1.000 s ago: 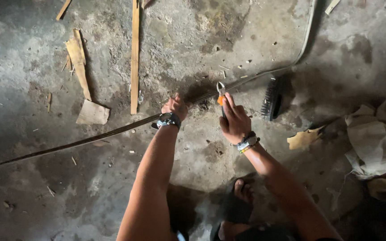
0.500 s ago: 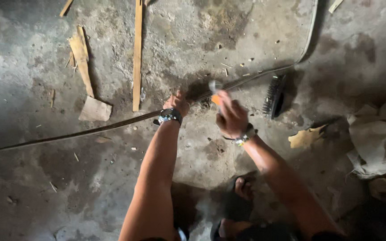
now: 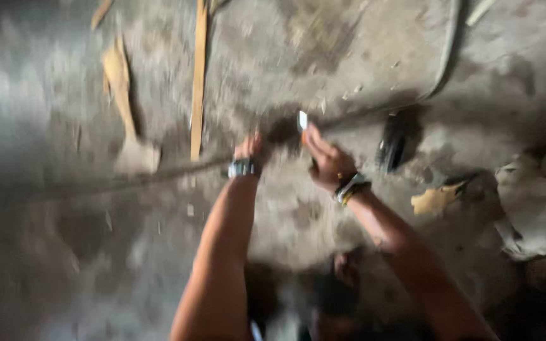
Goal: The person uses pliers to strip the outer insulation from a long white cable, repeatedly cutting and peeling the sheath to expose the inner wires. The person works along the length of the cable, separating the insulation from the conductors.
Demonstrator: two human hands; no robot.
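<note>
head view, blurry | left hand (image 3: 249, 148) clamped on long thin strip (image 3: 159, 172) lying across floor (image 3: 45, 265), mid-scene | right hand (image 3: 325, 159) closed round small tool (image 3: 302, 120) at strip | judgement: pin strip firm, short cuts, fingers clear of blade

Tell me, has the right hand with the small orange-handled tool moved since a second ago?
Barely. The right hand grips the orange-handled tool beside the dark brush on the concrete floor, as before; the shaking camera shifts everything together.
</note>
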